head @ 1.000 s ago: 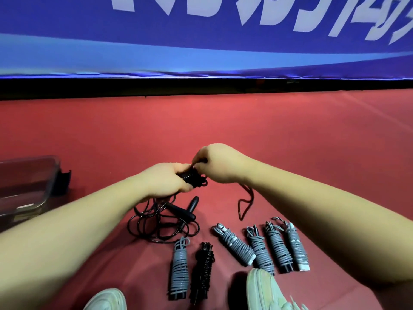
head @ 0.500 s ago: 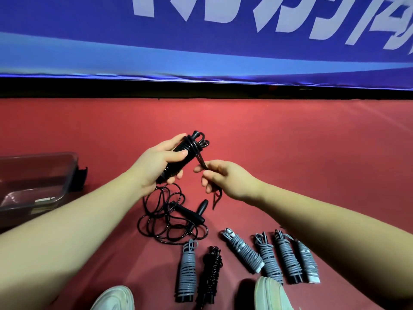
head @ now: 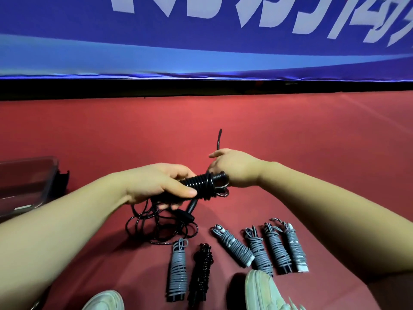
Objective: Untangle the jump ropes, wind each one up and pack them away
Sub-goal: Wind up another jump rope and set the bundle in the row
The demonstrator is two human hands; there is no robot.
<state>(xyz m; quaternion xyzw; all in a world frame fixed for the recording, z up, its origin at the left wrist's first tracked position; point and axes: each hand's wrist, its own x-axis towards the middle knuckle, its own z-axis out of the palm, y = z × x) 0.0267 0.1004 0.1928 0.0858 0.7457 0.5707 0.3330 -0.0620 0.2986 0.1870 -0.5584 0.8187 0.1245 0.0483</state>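
My left hand (head: 163, 184) grips a black jump rope bundle (head: 203, 185), its cord wound tightly round the handles, held level above the red floor. My right hand (head: 234, 168) sits at the bundle's right end and pinches the loose cord end (head: 218, 139), which curves upward. Below the hands a second black rope (head: 161, 224) lies loose and tangled on the floor, its handles partly hidden by my left hand. Near my feet lie several wound grey ropes (head: 259, 249), another grey one (head: 177, 269) and a wound black one (head: 201, 269).
A clear plastic bin (head: 26, 182) stands on the floor at the far left. My two white shoes (head: 266, 291) show at the bottom edge. A blue banner (head: 201, 41) with white lettering runs across the back above a dark gap.
The black bundle has gone from upright to level in my left hand. My right hand has moved from below it to its right end, and the cord end now points up.
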